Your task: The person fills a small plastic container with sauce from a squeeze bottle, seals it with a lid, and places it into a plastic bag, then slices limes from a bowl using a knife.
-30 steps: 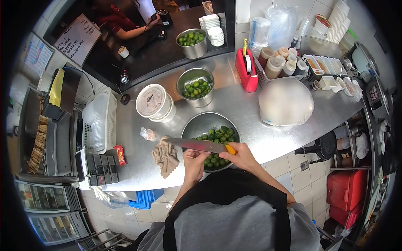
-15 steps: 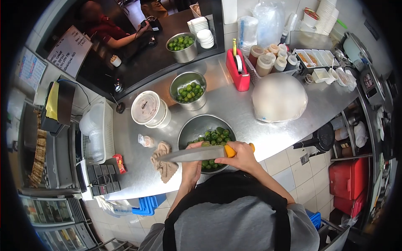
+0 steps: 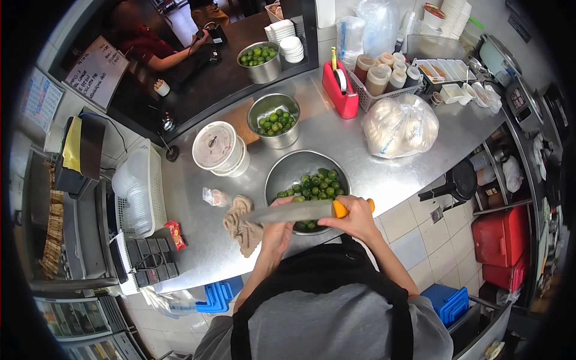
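Note:
My right hand (image 3: 355,215) grips the yellow handle of a large knife (image 3: 294,212), its wide blade pointing left. Behind the blade, my left hand (image 3: 277,237) is closed, with its fingers partly hidden. A small green lime (image 3: 298,198) shows at its fingertips, above the blade. Both hands are over the near rim of a wide steel bowl (image 3: 279,174), which holds many small limes (image 3: 321,183). A crumpled tan cloth (image 3: 243,225) lies left of my left hand, under the knife tip.
Behind the bowl stand a steel pot (image 3: 282,141) of limes and white lidded tubs (image 3: 219,150). A tied plastic bag (image 3: 401,127), red tape dispenser (image 3: 340,90) and sauce bottles (image 3: 377,80) are farther right. Across the counter, a person (image 3: 174,60) holds a dark device.
The view has shifted slightly, so the counter things sit a little differently. Both hands and the knife appear slightly farther right; the blade looks more blurred. My grips stay the same.

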`<state>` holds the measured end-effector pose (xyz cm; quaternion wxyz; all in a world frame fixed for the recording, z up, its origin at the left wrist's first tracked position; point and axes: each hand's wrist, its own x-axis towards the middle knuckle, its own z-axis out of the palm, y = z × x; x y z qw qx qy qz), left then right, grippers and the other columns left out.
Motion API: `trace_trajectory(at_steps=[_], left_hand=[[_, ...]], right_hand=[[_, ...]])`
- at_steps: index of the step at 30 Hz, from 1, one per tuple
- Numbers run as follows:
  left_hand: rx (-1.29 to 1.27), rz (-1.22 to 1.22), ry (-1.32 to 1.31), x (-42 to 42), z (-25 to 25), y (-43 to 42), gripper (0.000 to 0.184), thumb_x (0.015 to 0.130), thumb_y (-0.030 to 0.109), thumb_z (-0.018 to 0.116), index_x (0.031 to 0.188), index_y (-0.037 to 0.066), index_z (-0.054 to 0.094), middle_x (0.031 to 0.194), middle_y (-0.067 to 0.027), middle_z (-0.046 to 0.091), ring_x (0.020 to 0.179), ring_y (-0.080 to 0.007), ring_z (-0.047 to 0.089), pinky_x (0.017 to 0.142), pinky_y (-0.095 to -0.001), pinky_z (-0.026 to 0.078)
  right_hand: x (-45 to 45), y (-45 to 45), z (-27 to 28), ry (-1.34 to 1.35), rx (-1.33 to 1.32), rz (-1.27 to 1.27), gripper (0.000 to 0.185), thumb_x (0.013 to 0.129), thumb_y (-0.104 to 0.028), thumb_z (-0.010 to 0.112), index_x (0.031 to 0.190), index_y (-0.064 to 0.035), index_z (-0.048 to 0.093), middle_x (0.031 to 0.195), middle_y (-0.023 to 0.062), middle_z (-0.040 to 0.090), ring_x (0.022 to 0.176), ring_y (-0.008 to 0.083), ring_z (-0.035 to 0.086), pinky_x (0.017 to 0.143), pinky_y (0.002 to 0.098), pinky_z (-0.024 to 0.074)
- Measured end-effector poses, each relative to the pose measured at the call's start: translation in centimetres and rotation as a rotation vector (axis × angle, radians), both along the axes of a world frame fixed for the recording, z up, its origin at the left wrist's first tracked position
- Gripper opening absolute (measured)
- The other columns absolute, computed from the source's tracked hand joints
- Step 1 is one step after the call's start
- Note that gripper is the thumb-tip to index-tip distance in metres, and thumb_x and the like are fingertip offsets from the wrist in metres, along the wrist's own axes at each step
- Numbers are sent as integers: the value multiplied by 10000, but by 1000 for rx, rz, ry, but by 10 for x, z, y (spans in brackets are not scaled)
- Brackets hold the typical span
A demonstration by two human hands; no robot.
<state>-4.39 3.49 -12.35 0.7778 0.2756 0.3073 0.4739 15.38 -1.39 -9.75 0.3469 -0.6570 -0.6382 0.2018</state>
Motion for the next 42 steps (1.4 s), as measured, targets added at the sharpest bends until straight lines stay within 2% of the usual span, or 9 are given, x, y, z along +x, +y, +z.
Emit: trace_trajectory(at_steps=[5, 12, 19, 26, 32, 35, 36, 39, 42], left_hand=[[56, -74, -10, -10, -1, 7, 193, 866, 78, 551, 1041, 1, 529, 1016, -139, 598, 947, -230, 604, 864, -339, 496], [117, -35, 66, -32, 3, 12, 165, 848, 29, 578, 1004, -10, 541, 1009, -112, 609, 936, -172, 596, 865, -290, 477], [103, -126, 70, -44, -6, 17, 173, 844, 30, 591, 1002, -18, 539, 1002, -109, 608, 921, -158, 597, 846, -276, 485], [12, -315, -11, -58, 4, 38, 185, 839, 39, 601, 1003, -22, 539, 1008, -135, 610, 869, -188, 629, 755, -297, 534], [765, 68, 717, -13, 26, 148, 549, 760, 82, 703, 1227, -51, 447, 1105, -179, 592, 950, -258, 619, 803, -340, 505], [915, 193, 1016, -21, 45, 138, 691, 713, 143, 754, 1298, -14, 420, 1137, -220, 547, 1027, -275, 566, 803, -373, 493], [930, 172, 1037, -28, 52, 127, 638, 709, 127, 746, 1278, 39, 469, 1139, -181, 552, 1038, -279, 551, 809, -392, 482], [1031, 77, 1180, -63, 44, 97, 439, 739, 118, 698, 1147, 30, 559, 1053, -162, 584, 948, -310, 578, 764, -393, 478], [1018, -109, 1373, -107, 18, 75, 293, 746, 124, 668, 1017, 34, 605, 961, -170, 597, 887, -352, 582, 772, -403, 466]], right_hand=[[-25, -6, 5, -22, 84, -18, 602, 511, -525, 802, 617, 15, 557, 555, 123, 520, 522, 266, 516, 504, 355, 396], [-18, -13, -22, -111, 153, -191, 620, 518, -605, 757, 572, -21, 553, 547, 115, 545, 515, 290, 552, 513, 364, 424], [-52, 0, -1, -91, 239, -114, 610, 505, -539, 793, 572, 0, 515, 535, 115, 489, 529, 278, 518, 509, 365, 394], [-30, -10, -4, -56, -112, -185, 655, 550, -645, 727, 600, -8, 582, 489, 128, 504, 473, 280, 532, 485, 360, 410], [-29, -10, 29, 209, -38, -295, 493, 844, -432, 588, 692, 36, 598, 473, 143, 469, 426, 245, 469, 466, 353, 381], [-34, -19, 62, 294, 94, -423, 478, 839, -416, 605, 707, 43, 601, 492, 143, 483, 441, 239, 475, 469, 340, 378], [-32, -22, 58, 245, 128, -439, 550, 863, -470, 541, 711, 54, 611, 534, 180, 524, 488, 293, 534, 507, 375, 414], [-10, -10, 8, -78, -369, -435, 666, 869, -563, 448, 696, 56, 625, 603, 224, 574, 586, 365, 592, 580, 428, 456], [5, -8, -15, 115, -459, -393, 764, 828, -663, 404, 675, 49, 637, 673, 260, 606, 721, 408, 614, 686, 449, 472]])
